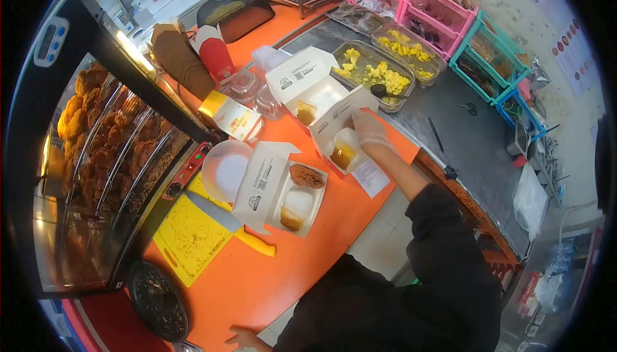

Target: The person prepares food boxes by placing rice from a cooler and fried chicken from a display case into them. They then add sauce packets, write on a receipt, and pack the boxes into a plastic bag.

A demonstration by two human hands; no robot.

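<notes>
My right hand (369, 132), in a clear plastic glove, reaches into an open white takeaway box (334, 115). Its fingers close on a piece of fried chicken (349, 122), mostly hidden by the hand and lid. That box also holds a white mound of rice (347, 138) and a yellow-brown packet (342, 155). Nearer me, another open box (267, 178) contains fried chicken (306, 176), rice (298, 201) and a similar packet (291, 219). Behind stands a third open box (300, 75) with a packet (306, 113). My left hand (243, 338) is at the orange counter's near edge, fingers apart, holding nothing.
On the left, a heated glass cabinet (122, 153) displays fried chicken. A knife (222, 217) lies across a yellow cutting board (193, 239), near a black round pan (159, 300). Trays of yellow pieces (360, 72) stand behind, beside pink baskets (440, 8) and scissors (469, 108).
</notes>
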